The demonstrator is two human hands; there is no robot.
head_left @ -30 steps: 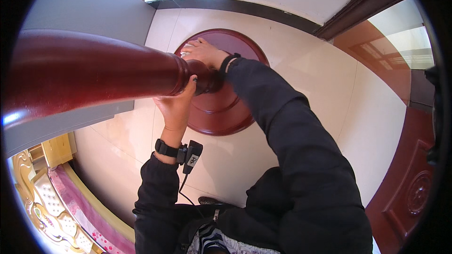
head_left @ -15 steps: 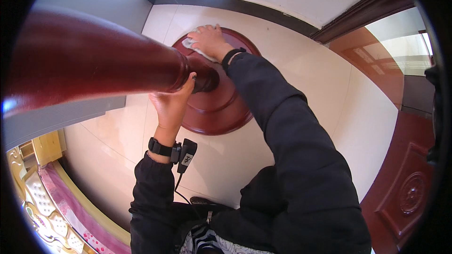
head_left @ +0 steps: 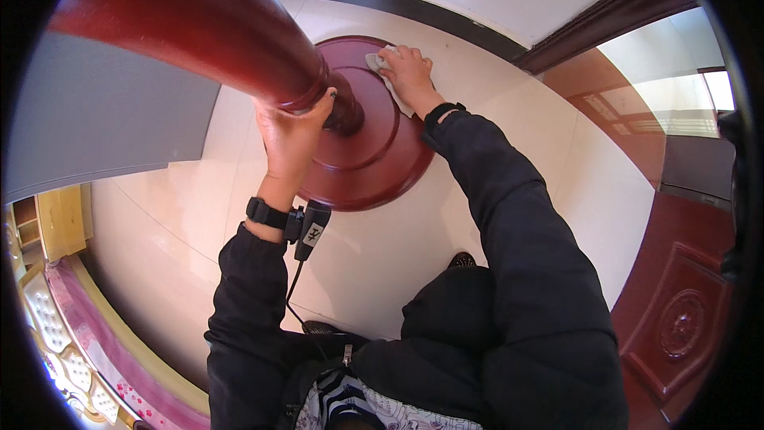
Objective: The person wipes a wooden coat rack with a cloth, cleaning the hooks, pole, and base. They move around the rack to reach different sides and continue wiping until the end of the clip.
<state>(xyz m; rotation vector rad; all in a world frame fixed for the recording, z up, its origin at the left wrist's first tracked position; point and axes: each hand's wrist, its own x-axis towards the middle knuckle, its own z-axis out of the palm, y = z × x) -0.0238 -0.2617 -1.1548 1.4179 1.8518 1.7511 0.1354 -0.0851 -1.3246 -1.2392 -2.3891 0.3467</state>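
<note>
A dark red, glossy wooden post [head_left: 207,20] rises from a round base [head_left: 366,183] of the same colour, which sits on the floor. My left hand [head_left: 293,135] is wrapped round the lower part of the post, just above its narrow neck, with the thumb toward the right. My right hand [head_left: 410,78] presses a pale cloth [head_left: 377,62] onto the far right part of the base's upper face. Its fingers are bent over the cloth and cover most of it.
Pale tiles [head_left: 183,255] make up the floor, with a dark skirting strip [head_left: 382,12] along the far wall. A grey panel [head_left: 111,111] stands at left, above a bed with pink and gold trim [head_left: 95,326]. At right is a carved red door [head_left: 676,318].
My right hand has slid the cloth rightward round the base. In the picture, the post's near end has swung upward and the base sits slightly higher. My left hand keeps its hold.
</note>
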